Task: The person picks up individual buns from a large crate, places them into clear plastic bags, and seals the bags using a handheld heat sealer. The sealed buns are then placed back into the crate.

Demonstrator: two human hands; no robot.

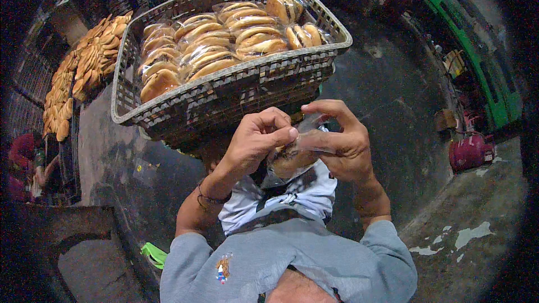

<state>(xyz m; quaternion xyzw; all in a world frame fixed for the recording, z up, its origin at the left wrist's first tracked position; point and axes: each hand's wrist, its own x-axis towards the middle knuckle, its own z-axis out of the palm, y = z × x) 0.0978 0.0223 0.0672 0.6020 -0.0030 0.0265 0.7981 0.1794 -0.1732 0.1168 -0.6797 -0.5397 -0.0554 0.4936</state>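
Note:
Between my hands, just in front of my body, is a clear plastic bag (315, 139) with a round brown bread (292, 164) inside its lower part. My left hand (259, 139) is closed, thumb and fingertips pinching the bag's upper edge. On the other side my right hand (343, 145) grips the bag, its index finger arched over the top and its thumb against the plastic. Beyond both hands stands a grey plastic crate (236, 81), where several bagged breads (210, 39) are packed in rows; some show a dark filling.
Unwrapped flat breads (92, 56) lie heaped on a surface at the far left, with another person (28, 165) below them. A pink gas cylinder (470, 152) stands on the right, near a green frame (483, 73). Something bright green (153, 255) lies at lower left.

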